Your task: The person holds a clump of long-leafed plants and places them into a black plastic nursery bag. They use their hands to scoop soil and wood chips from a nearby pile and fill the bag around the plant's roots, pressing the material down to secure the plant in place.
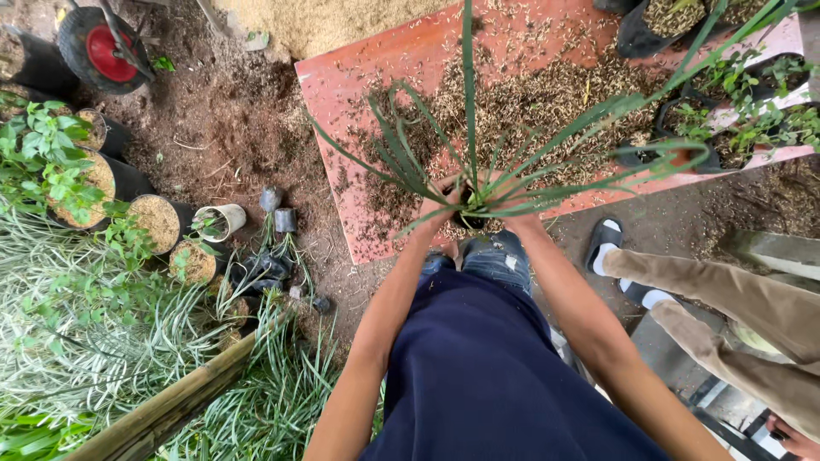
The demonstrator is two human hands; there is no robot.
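A grass-like plant [465,137] with long thin green leaves stands in a small black grow bag [467,218] at the near edge of a reddish board [342,85]. My left hand [440,198] and my right hand [512,209] press in around the base of the plant from either side, fingers closed against the bag's top. Husk and soil mix [530,94] is spread over the board beyond the plant. The bag is mostly hidden by my hands and the leaves.
Several filled black bags with seedlings [735,119] stand at the board's far right. More pots [158,220] and leafy plants [51,171] line the left, beside a wooden border [162,410] and a red wheel [104,51]. Another person's legs [726,299] stretch in from the right.
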